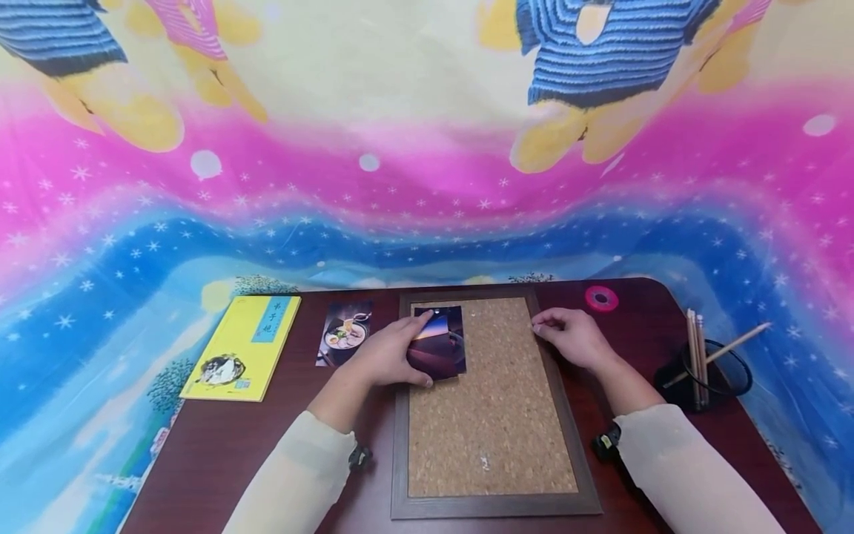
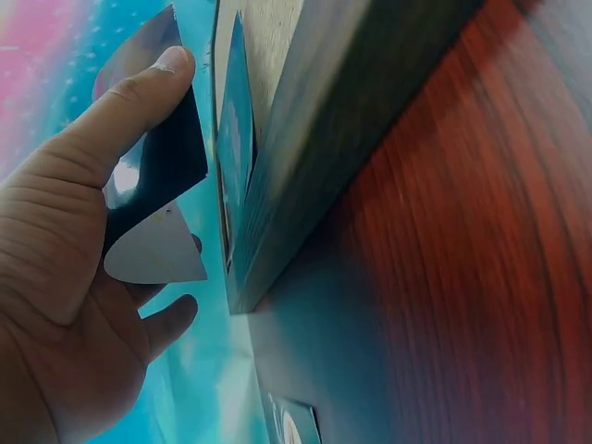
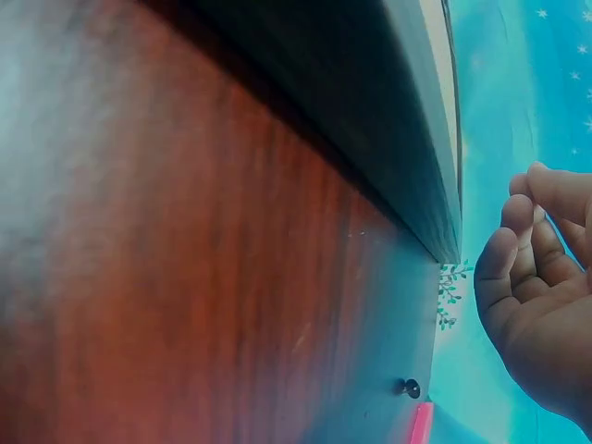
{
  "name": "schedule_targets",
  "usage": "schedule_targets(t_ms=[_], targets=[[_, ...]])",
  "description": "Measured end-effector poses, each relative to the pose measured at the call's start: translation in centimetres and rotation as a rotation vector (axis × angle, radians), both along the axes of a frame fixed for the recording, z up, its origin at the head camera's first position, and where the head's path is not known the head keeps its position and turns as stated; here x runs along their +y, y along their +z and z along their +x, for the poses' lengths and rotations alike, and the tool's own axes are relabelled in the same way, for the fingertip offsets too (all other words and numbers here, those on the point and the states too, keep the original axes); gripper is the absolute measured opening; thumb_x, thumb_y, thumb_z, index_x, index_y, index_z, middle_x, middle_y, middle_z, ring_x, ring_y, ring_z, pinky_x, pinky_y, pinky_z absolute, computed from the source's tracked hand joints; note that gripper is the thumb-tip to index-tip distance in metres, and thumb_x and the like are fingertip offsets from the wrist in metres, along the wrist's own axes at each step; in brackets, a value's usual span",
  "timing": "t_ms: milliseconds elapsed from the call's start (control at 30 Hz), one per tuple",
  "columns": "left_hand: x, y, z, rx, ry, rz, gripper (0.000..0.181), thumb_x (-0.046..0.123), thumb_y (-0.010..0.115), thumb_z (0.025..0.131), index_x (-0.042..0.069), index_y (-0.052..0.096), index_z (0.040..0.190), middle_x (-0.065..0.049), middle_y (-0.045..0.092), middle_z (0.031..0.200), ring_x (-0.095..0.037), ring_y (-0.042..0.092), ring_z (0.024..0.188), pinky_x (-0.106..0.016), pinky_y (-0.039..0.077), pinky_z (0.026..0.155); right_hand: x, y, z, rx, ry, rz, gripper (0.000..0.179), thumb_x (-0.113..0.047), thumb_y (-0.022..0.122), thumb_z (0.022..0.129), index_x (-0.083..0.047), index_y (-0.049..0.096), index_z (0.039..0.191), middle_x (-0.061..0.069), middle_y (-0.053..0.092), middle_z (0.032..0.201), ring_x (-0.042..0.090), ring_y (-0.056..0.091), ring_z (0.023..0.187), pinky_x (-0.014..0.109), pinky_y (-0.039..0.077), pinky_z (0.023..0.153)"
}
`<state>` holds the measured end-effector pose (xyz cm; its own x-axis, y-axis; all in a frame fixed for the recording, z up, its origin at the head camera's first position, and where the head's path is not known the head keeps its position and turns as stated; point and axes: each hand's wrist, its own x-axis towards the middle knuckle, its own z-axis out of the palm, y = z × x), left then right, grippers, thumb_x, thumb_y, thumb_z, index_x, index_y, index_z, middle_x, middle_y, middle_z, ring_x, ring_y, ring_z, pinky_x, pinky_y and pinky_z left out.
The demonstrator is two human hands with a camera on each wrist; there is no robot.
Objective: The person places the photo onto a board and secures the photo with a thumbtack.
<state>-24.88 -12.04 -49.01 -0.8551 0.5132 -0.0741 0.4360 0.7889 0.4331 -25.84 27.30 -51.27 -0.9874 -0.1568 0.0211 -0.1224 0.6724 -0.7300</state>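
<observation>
As left fingers [image 1: 410, 325] pinch a dark photo [image 2: 176, 139], right fingers [image 3: 499, 257] curled, apart from it

On the yellow book [image 1: 245, 363], a blue label [image 1: 267, 331] reads "弟子", its third character unclear.

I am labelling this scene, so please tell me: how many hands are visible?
2: the left hand holds a photo over the corkboard's left side; the right hand is near its right edge.
</observation>
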Motion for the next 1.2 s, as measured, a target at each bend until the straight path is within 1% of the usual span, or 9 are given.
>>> schedule_targets(t_ms=[200,333,433,600,733,833,1000,1067,1200], targets=[[1.5,0.1,-0.5,-0.025,-0.029,-0.022,0.126,0.059,0.092,0.067,0.028,0.022,0.167,-0.008,0.039,0.164,-0.031,0.041,0.148,-0.055,0.043,0.112,-0.4,0.4,-0.5,-0.030,-0.007,-0.029,0.024,-0.025,0.070,0.101,-0.010,0.077,0.118,0.005,0.075,0.102,0.023,0.063,0.085,0.036,0.052,0.072],[2.4,0.1,-0.7,-0.037,-0.031,-0.026,0.126,0.058,0.092,0.068,0.030,0.021,0.167,-0.006,0.038,0.164,-0.030,0.041,0.148,-0.055,0.043,0.112,-0.9,0.6,-0.7,-0.033,0.001,-0.027,0.026,-0.028,0.071,0.101,-0.011,0.077,0.119,0.005,0.075,0.105,0.023,0.063,0.088,0.037,0.052,0.075],[3.1,-0.1,-0.8,-0.038,-0.031,-0.019,0.126,0.059,0.092,0.068,0.031,0.020,0.168,-0.006,0.039,0.164,-0.031,0.043,0.146,-0.055,0.044,0.110,-1.3,0.7,-0.8,-0.015,0.004,-0.023,0.025,-0.027,0.072,0.100,-0.012,0.078,0.119,0.005,0.076,0.108,0.024,0.065,0.092,0.039,0.052,0.077],[4.0,-0.6,-0.9,-0.037,-0.038,-0.026,0.127,0.061,0.091,0.068,0.032,0.017,0.168,-0.005,0.038,0.165,-0.032,0.042,0.147,-0.056,0.043,0.111,-1.8,0.7,-0.9,-0.007,0.028,-0.020,0.026,-0.026,0.073,0.099,-0.011,0.078,0.120,0.006,0.076,0.113,0.026,0.067,0.101,0.041,0.053,0.080],[4.8,-0.8,-1.0,-0.027,-0.051,-0.036,0.127,0.061,0.091,0.068,0.034,0.017,0.168,-0.005,0.038,0.164,-0.033,0.041,0.147,-0.054,0.042,0.113,-2.1,0.7,-1.1,0.002,0.035,-0.016,0.027,-0.026,0.073,0.099,-0.010,0.078,0.120,0.007,0.075,0.116,0.027,0.067,0.103,0.040,0.053,0.080],[5.5,-0.7,-1.1,-0.021,-0.057,-0.045,0.125,0.059,0.091,0.068,0.033,0.020,0.167,-0.006,0.040,0.163,-0.034,0.041,0.147,-0.054,0.038,0.116,-2.3,0.7,-1.2,0.007,0.040,-0.014,0.027,-0.026,0.073,0.099,-0.010,0.078,0.120,0.008,0.075,0.118,0.027,0.067,0.103,0.039,0.052,0.080],[6.6,-0.3,-1.3,-0.048,-0.045,-0.063,0.124,0.059,0.091,0.069,0.030,0.020,0.168,-0.005,0.039,0.164,-0.034,0.037,0.150,-0.055,0.033,0.119,-2.9,0.9,-1.6,-0.006,0.046,-0.011,0.025,-0.026,0.073,0.099,-0.012,0.078,0.119,0.007,0.074,0.118,0.026,0.067,0.103,0.039,0.053,0.081],[7.1,-0.2,-1.4,-0.044,-0.046,-0.069,0.124,0.059,0.091,0.070,0.029,0.021,0.168,-0.006,0.039,0.164,-0.034,0.038,0.150,-0.054,0.033,0.120,-3.2,1.1,-1.7,-0.006,0.051,-0.006,0.025,-0.026,0.072,0.099,-0.012,0.078,0.119,0.007,0.074,0.118,0.025,0.067,0.103,0.040,0.053,0.081],[8.0,-0.3,-2.0,-0.018,-0.071,-0.091,0.125,0.060,0.090,0.070,0.030,0.018,0.168,-0.005,0.039,0.164,-0.029,0.039,0.149,-0.049,0.025,0.124,-3.8,1.5,-1.8,-0.004,0.068,-0.014,0.024,-0.023,0.073,0.099,-0.011,0.078,0.119,0.007,0.075,0.117,0.025,0.067,0.101,0.040,0.053,0.080]])
